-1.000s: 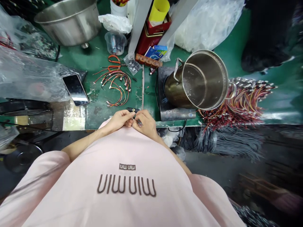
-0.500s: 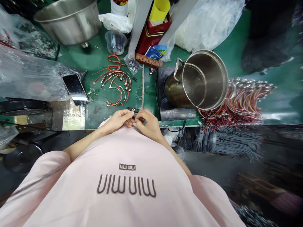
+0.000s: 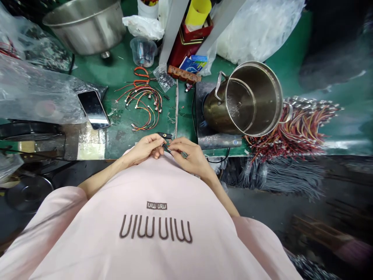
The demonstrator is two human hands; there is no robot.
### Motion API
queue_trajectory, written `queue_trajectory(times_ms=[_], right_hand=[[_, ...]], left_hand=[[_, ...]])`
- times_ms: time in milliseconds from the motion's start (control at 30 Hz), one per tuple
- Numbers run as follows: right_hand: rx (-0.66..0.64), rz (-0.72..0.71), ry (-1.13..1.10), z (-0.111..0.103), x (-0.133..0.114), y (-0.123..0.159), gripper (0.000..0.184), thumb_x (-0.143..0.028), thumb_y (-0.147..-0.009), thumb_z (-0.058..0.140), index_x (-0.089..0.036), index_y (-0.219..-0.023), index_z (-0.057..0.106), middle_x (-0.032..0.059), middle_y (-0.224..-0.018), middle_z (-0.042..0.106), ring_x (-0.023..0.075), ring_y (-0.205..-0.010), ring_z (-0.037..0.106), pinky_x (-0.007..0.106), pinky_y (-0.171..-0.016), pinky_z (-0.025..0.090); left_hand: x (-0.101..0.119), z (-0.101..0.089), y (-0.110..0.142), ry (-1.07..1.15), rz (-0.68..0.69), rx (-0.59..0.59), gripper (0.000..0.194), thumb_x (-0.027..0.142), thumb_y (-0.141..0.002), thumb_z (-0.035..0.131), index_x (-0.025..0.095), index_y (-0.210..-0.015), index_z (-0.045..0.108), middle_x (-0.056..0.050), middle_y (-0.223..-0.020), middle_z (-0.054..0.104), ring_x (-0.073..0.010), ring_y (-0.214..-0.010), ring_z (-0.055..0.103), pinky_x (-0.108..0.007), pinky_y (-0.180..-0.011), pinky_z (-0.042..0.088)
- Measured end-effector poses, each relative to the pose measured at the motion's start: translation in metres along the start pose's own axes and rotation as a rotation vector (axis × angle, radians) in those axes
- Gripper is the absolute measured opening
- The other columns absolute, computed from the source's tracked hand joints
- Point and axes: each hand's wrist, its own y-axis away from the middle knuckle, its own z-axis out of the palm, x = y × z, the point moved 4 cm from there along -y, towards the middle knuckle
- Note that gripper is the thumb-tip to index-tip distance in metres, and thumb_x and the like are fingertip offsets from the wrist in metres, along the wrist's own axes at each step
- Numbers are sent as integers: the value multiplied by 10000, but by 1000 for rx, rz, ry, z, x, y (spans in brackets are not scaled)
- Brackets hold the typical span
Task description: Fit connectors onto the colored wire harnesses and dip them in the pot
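Note:
Both of my hands are close together at the front edge of the bench. My left hand (image 3: 147,149) is closed, its thumb and fingers pinching a small dark, thin piece (image 3: 166,147) whose kind I cannot make out. My right hand (image 3: 190,154) pinches at the other end of that piece, with the thumb and forefinger meeting it. Just beyond the fingertips lies a flat black object (image 3: 164,135) with a small yellowish mark. Farther back, several thin red, yellow and black wires with connectors (image 3: 148,99) lie in a loose bunch, beside orange-handled scissors (image 3: 141,82).
On the right, a tall steel pot (image 3: 214,109) stands on a black hot plate (image 3: 220,142), with a heap of red-yellow wires (image 3: 300,132) beyond it. A phone (image 3: 93,110) lies left, near plastic bags (image 3: 37,93). A metal basin (image 3: 84,29) and plastic cup (image 3: 143,51) stand behind.
My right hand has shifted slightly right and its fingers have straightened a little. The small dark piece between my hands shows more clearly. My left hand has hardly moved.

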Motion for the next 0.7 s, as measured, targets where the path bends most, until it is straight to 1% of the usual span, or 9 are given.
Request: queue_trajectory(times_ms=[100,200,300,400,467,567,700], right_hand=[[20,-43,98,2,-4,0,114,-142,-862,539,-179,-868,646,78,-966,652,161,-912,634,291,-805,525],[70,-83,192,5,-5,-1,118,-133,-859,522,-184,-821,622,82,-952,642,165,-902,625,287,-793,522],[108,-91,249,10,-3,-1,118,-119,-836,527,-195,-784,601,74,-942,634,163,-889,613,274,-772,516],[96,-90,303,14,-3,-3,130,-120,-827,521,-204,-748,581,70,-936,624,161,-884,603,263,-757,508],[71,-65,331,17,-2,-4,137,-125,-825,514,-208,-734,573,71,-930,621,164,-875,597,262,-737,502],[32,0,312,18,-1,-7,135,-123,-816,512,-207,-727,568,71,-919,617,167,-854,588,266,-702,488],[27,51,120,13,1,-10,103,-121,-820,526,-199,-776,578,62,-930,606,157,-881,588,273,-741,489]], left_hand=[[-1,0,0,-8,-4,-10,422,505,-716,737,141,-809,547,17,-556,625,-61,-414,521,-169,-425,414],[-2,0,0,-25,-5,-21,427,515,-717,731,142,-793,538,15,-556,627,-60,-418,521,-168,-432,416],[-2,1,-1,-26,-18,-30,448,532,-699,738,145,-780,528,14,-556,631,-59,-417,517,-168,-434,421],[-2,3,0,-33,-26,-37,473,554,-674,746,148,-760,518,15,-549,631,-60,-414,516,-166,-435,424],[-2,2,-1,-41,-13,-28,475,554,-671,747,151,-739,507,14,-550,631,-60,-417,522,-166,-439,427],[-3,1,-1,-35,7,6,462,538,-681,748,153,-722,496,10,-552,632,-61,-417,527,-169,-439,424],[-3,-2,-2,7,0,25,446,525,-694,745,151,-763,513,12,-537,631,-65,-397,520,-172,-423,405]])
